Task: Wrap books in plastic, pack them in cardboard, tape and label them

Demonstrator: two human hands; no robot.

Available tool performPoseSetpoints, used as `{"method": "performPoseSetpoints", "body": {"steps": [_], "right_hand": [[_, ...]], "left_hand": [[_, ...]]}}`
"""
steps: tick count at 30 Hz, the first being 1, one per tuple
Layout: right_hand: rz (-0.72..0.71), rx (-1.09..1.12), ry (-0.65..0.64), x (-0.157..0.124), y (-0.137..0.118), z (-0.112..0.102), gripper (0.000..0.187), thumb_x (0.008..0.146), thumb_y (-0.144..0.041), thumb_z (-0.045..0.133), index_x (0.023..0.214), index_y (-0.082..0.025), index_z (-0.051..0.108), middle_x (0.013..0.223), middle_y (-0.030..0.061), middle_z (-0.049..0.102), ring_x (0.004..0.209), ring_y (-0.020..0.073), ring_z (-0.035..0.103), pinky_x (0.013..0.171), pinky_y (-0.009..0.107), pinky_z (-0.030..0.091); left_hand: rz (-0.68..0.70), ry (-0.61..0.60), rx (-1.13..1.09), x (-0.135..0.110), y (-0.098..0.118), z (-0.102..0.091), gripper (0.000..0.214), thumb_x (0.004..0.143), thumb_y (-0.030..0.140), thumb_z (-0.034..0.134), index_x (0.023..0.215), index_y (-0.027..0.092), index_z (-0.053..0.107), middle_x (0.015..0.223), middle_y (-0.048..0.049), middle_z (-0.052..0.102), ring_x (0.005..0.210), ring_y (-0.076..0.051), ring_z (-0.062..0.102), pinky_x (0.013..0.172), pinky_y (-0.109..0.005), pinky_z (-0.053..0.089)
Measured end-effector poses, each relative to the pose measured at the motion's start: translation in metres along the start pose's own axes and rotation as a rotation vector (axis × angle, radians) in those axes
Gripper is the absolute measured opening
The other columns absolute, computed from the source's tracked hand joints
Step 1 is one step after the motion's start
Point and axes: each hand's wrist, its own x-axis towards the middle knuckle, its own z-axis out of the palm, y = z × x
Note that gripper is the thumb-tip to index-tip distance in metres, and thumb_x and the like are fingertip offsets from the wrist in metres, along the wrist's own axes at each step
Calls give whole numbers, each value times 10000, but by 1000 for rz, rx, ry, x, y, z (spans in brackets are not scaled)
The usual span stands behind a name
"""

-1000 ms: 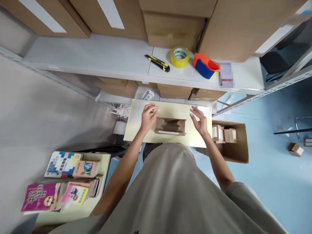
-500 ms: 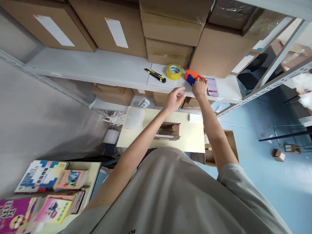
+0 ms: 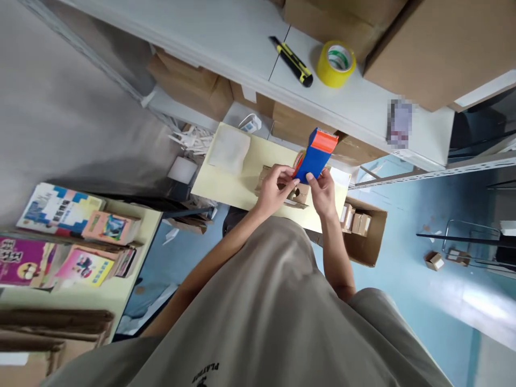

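A blue and orange tape dispenser (image 3: 316,160) with a toothed edge is held up over the cream table (image 3: 258,156). My right hand (image 3: 323,193) is closed around its lower right side, thumb on the blue face. The fingers of my left hand (image 3: 276,189) pinch its lower left end, where an orange part shows. Behind and below my hands, an open cardboard box (image 3: 296,203) lies on the table, partly hidden by them.
On the grey shelf (image 3: 226,37) lie a yellow-black utility knife (image 3: 294,62), a yellow tape roll (image 3: 336,64) and a blurred-out phone (image 3: 400,123). An open carton (image 3: 373,236) with small boxes stands right of the table. Books (image 3: 60,212) lie at left.
My right hand has lifted the tape dispenser off the shelf and brought it towards my body over the table. My left hand has come down and now grips it too. The view has tilted downward.
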Motion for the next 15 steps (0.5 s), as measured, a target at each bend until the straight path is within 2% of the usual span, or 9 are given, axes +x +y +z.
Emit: {"method": "performPoseSetpoints", "body": {"steps": [2,5,8,11,15], "right_hand": [[30,50,-23,-14,-1,17,649,1011,-883,804,1277,-315,634,1231,82,844,1173,303,819,1139,495,699],[34,49,-72,-22,-3,28,639,1020,-888,790,1271,-324,624,1215,70,819,1154,289,799,1097,473,702],[55,29,-128,-23,-9,33,703,993,-950,767,1300,-330,640,1224,71,816,1155,298,788,1077,473,704],[87,32,-165,-22,-13,36,773,973,-981,760,1356,-316,665,1236,84,826,1136,308,782,1056,486,706],[96,-10,-208,-22,-15,31,759,973,-978,765,1318,-309,668,1204,86,821,1109,314,783,1023,496,707]], "left_hand": [[18,16,45,-9,4,-10,459,1142,697,781,1214,247,731,1187,-85,824,981,-203,810,935,-347,696],[34,26,80,-19,11,-23,429,1171,673,748,1195,246,736,1150,-72,812,956,-198,791,887,-335,674],[14,31,114,-28,16,-32,413,1180,664,731,1180,252,745,1119,-67,797,915,-196,764,801,-322,637],[7,-15,154,-34,19,-38,414,1174,664,730,1150,252,761,1107,-70,797,854,-189,736,745,-324,609],[-33,-35,165,-35,25,-49,436,1128,680,796,1185,248,796,1174,-80,841,813,-173,728,713,-314,599]]}}
